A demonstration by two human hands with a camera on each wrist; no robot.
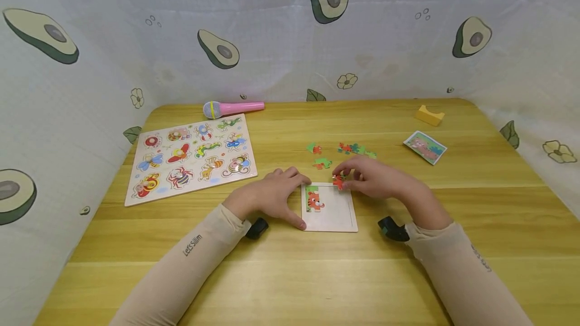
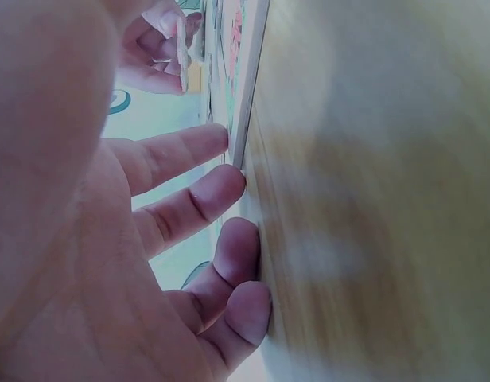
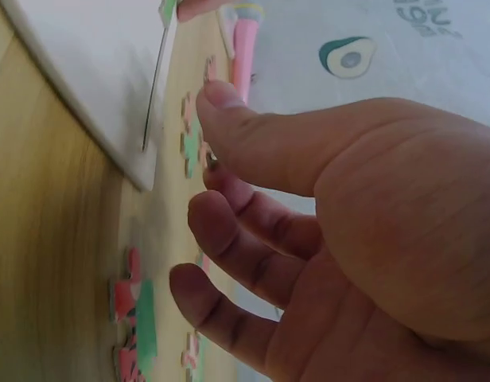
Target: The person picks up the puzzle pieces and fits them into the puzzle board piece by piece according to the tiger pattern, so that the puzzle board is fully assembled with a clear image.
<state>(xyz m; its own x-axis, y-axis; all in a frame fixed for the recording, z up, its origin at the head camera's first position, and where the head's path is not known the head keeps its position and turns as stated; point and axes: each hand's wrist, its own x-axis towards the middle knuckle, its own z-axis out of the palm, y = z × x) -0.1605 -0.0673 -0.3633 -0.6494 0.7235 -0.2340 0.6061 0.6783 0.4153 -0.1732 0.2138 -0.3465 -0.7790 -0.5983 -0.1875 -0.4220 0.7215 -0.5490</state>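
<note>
Square white puzzle board (image 1: 335,218): between both hands.
Left hand (image 1: 274,196): fingers spread wide, touching the board's edge.
Right hand (image 1: 373,177): pinching a small orange-red jigsaw piece (image 1: 339,182).
Good fitting: likely needs left-hand steadiness, tabs aligned before pressing.

Tray (image 1: 333,219) on table (image 1: 272,275), puzzle part (image 1: 313,199) in its back-left corner. Left hand (image 1: 275,194) at tray's left edge; right hand (image 1: 376,177) at back right, held piece (image 1: 338,182) by the back edge. Loose pieces (image 1: 345,148) behind tray. Board (image 1: 165,191) left, mic (image 1: 235,108) just behind it. Card (image 1: 425,147) back right, block (image 1: 429,115) behind card. Cloth (image 1: 272,9) behind table.
</note>
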